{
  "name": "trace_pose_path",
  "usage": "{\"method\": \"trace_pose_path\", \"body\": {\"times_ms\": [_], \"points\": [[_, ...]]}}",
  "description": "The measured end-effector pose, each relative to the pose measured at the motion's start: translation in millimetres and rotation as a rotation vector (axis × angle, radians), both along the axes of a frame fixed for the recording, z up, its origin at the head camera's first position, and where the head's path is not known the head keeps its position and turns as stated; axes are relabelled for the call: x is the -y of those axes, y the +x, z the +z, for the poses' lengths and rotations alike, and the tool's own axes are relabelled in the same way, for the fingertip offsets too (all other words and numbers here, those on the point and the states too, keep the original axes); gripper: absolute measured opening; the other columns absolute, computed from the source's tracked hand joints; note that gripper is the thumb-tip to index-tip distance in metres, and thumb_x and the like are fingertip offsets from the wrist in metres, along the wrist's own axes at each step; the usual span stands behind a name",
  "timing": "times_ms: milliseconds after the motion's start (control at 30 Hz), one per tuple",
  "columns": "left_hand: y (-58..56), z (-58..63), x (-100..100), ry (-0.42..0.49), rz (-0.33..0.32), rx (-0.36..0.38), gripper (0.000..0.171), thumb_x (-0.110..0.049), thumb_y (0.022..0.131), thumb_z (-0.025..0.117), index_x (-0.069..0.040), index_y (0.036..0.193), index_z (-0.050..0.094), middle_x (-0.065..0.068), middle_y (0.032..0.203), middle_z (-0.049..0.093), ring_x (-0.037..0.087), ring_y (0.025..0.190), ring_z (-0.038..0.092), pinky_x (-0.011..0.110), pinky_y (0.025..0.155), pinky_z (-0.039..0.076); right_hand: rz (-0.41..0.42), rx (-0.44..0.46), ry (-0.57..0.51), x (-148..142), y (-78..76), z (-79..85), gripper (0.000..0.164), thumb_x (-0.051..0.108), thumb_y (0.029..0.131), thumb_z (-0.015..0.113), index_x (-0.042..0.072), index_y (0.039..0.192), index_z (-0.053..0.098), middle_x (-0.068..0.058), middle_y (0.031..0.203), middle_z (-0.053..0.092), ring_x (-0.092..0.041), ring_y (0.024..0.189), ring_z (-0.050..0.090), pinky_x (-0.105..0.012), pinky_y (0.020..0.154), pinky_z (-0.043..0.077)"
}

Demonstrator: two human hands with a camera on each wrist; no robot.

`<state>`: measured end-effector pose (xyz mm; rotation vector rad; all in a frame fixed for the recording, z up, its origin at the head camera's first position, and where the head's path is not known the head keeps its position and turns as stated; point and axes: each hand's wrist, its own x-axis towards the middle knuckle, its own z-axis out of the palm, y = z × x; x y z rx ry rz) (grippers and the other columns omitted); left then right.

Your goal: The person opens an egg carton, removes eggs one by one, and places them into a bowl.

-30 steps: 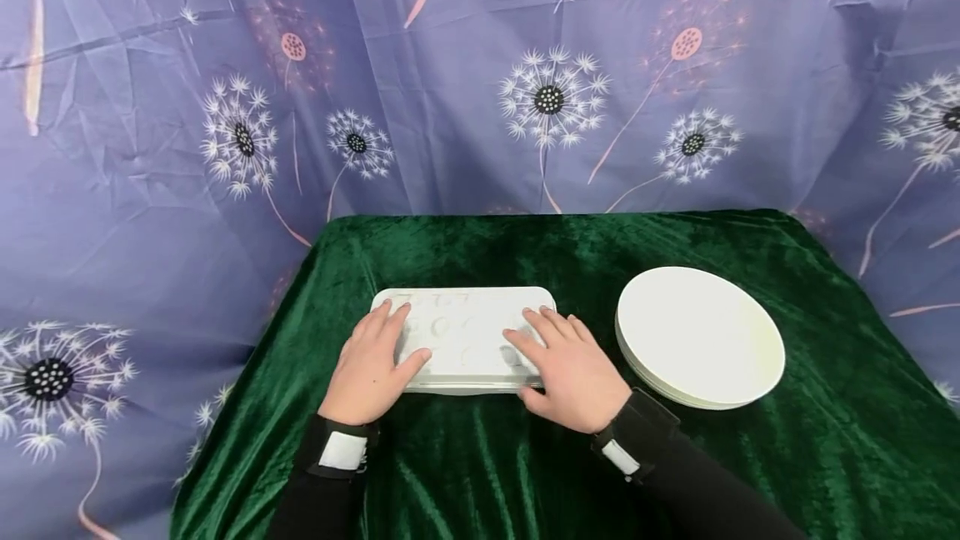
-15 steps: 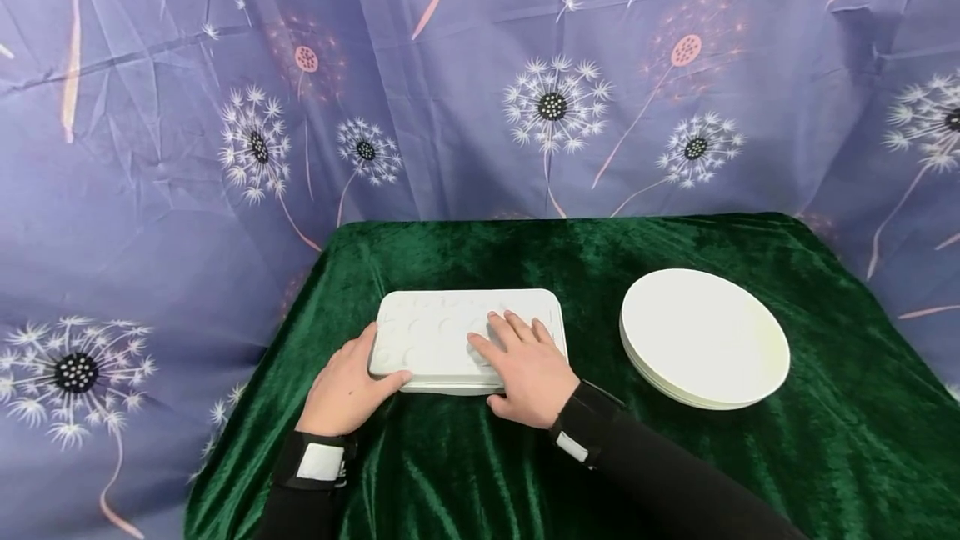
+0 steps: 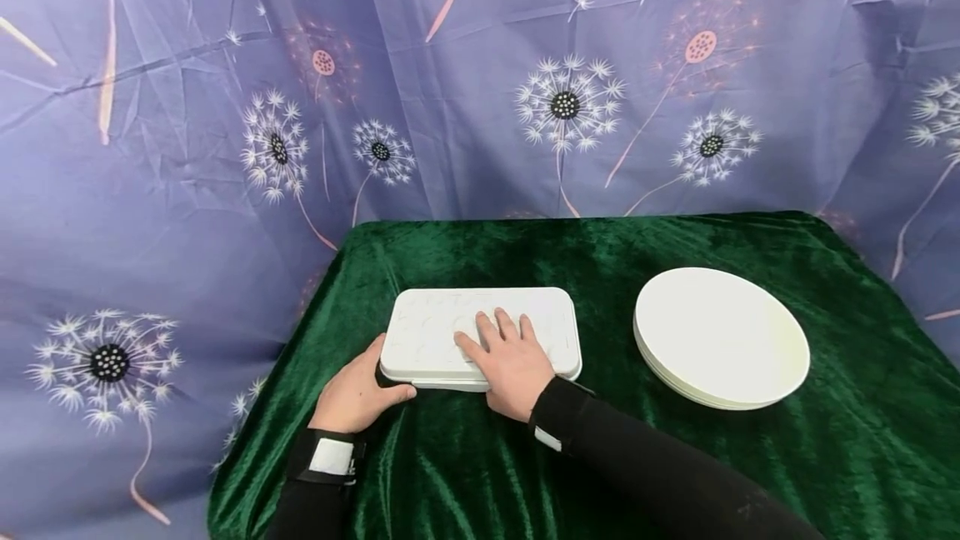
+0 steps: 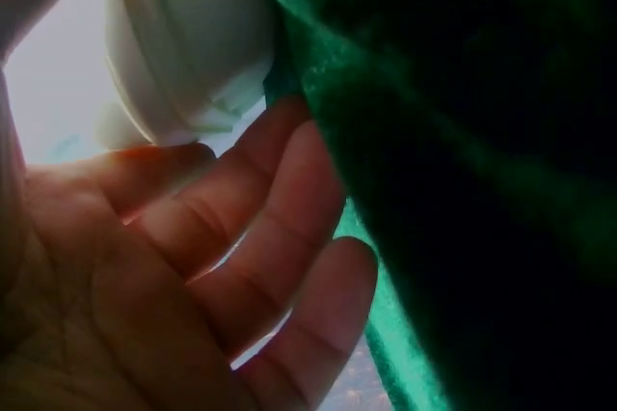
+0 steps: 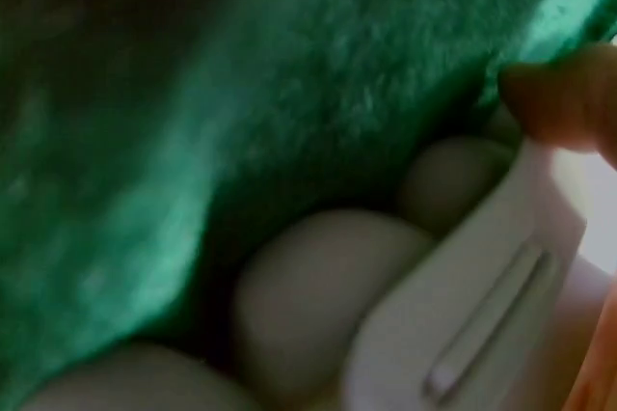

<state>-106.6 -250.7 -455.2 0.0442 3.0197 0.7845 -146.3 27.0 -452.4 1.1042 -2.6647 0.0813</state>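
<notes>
A white lidded egg tray point(image 3: 431, 332) lies on green velvet, with rows of faint round marks on its lid. My left hand point(image 3: 352, 394) holds its left end, the thumb by the front left corner and the fingers along the side. In the left wrist view, the tray's end point(image 4: 207, 30) sits between thumb and index finger. My right hand point(image 3: 517, 369) rests on the lid with fingers spread, its thumb down at the front edge. The right wrist view shows rounded cups point(image 5: 323, 290) under the rim and a raised latch point(image 5: 487, 324) close to the thumb.
A stack of round white plates point(image 3: 720, 336) stands to the right of the tray. Green velvet cloth point(image 3: 495, 252) covers the table, and a purple dandelion-print curtain point(image 3: 465, 107) hangs behind and at the left.
My left hand has slid off the lid to the tray's left end. My right hand has moved left from the right end toward the lid's middle. The camera view has shifted slightly.
</notes>
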Motion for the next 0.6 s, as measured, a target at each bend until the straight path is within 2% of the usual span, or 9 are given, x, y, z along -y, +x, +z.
{"method": "trace_pose_path", "body": {"times_ms": [67,167,367,600], "points": [[-0.6,0.5,1.1,0.006,-0.003,-0.012,0.101,-0.056,0.081,0.080,-0.019,0.161,0.030,0.013,0.150,0.050,0.036,0.127,0.056,0.056,0.092,0.049,-0.013,-0.014,0.025,5.7,0.6,-2.3,0.085,0.031,0.082,0.084,0.021,0.155,0.041,-0.023,0.153,0.039,-0.048,0.140,0.037,-0.065,0.105,0.036],[-0.9,0.6,1.5,0.006,-0.004,-0.022,0.099,-0.055,0.082,0.079,-0.020,0.161,0.031,0.013,0.150,0.051,0.036,0.126,0.057,0.056,0.092,0.049,-0.037,-0.046,0.060,13.2,2.2,-5.3,0.083,0.031,0.085,0.083,0.020,0.155,0.040,-0.025,0.152,0.039,-0.050,0.139,0.037,-0.065,0.105,0.037],[-2.7,1.2,1.5,-0.017,-0.014,-0.040,0.095,-0.052,0.083,0.079,-0.017,0.159,0.035,0.015,0.145,0.055,0.036,0.122,0.060,0.055,0.091,0.050,-0.067,-0.165,0.144,26.9,4.1,-8.8,0.065,0.027,0.095,0.073,0.016,0.152,0.044,-0.028,0.145,0.045,-0.047,0.136,0.043,-0.057,0.103,0.044],[-6.4,4.0,2.0,-0.075,-0.022,-0.077,0.093,-0.054,0.080,0.081,-0.019,0.157,0.040,0.012,0.129,0.067,0.032,0.101,0.069,0.048,0.072,0.054,-0.111,-0.228,0.206,38.5,2.1,-10.0,0.062,0.033,0.094,0.073,0.015,0.146,0.045,-0.028,0.136,0.050,-0.047,0.132,0.048,-0.055,0.101,0.045]]}}
